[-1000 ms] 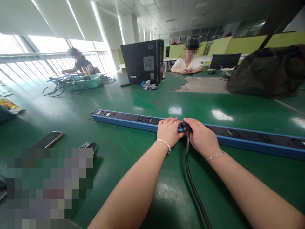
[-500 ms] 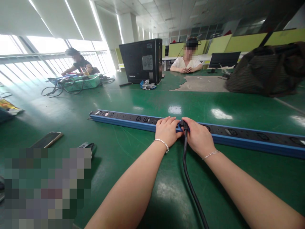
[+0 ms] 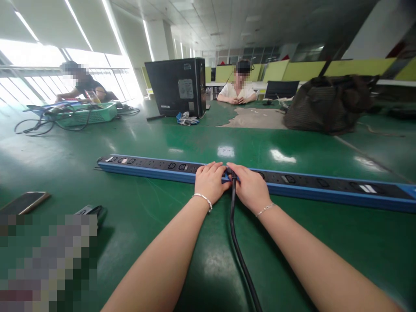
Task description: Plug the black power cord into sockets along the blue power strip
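Note:
A long blue and black power strip point(image 3: 152, 166) lies across the green table, with several sockets along its top face. My left hand point(image 3: 210, 180) is wrapped over the strip just left of its middle, fingers across the top and thumb at the near side. Right beside it, my right hand point(image 3: 251, 187) grips a black plug point(image 3: 232, 173) at the strip's top face. From the plug a thick black cable point(image 3: 233, 216) runs down toward me between my forearms. My fingers hide most of the plug, so I cannot tell how deep it sits.
A black computer case point(image 3: 175, 86) stands at the back, a glove point(image 3: 187, 118) by its foot. Left of it is a green basket point(image 3: 104, 113) with cables; a dark bag point(image 3: 320, 106) is at right. A phone point(image 3: 27, 203) lies near left. Two people sit across the table.
The view has turned to the right, so the whole scene sits further left. Both hands keep their places on the strip and plug, with no clear movement against them.

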Motion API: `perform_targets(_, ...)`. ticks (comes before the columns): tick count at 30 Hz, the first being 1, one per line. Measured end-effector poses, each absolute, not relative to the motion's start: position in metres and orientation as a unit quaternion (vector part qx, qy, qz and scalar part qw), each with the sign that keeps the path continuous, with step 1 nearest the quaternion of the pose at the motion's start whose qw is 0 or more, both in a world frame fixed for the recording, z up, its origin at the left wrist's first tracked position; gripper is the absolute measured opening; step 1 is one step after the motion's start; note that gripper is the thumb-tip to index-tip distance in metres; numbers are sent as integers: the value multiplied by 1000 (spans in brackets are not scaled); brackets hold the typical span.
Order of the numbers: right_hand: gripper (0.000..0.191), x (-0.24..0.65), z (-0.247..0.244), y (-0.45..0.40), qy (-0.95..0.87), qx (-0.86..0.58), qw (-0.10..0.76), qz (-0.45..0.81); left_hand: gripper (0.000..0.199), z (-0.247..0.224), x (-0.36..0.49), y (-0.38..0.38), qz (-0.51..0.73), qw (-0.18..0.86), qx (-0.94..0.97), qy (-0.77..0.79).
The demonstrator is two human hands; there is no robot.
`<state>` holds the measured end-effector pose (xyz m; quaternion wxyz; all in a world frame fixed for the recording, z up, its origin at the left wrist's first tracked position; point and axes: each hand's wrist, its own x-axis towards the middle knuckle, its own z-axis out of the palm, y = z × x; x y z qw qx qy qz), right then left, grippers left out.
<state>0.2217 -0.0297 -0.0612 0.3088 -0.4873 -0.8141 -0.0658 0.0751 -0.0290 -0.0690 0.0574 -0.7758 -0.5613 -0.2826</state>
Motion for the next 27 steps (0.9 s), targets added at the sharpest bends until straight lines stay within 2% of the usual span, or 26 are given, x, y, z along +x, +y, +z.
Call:
perform_targets(9,42,217,-64,-31,-791,-530,296,-72,33,-68,75,-29,-293,65,-772,-560)
perform_targets(14,36,218,-65,-29,-795,-524,300,-60,33,-67,74,-29,-290,62,-772,-562)
perform_targets(22,34,220,-64,-22,-731,-529,431,7,41,-69,73,-28,-279,71,-773,-565)
perform_targets(27,33,253,-48,-24,-682,-555,476,-30,48,-69,72,-26,-268,68,-771,-573)
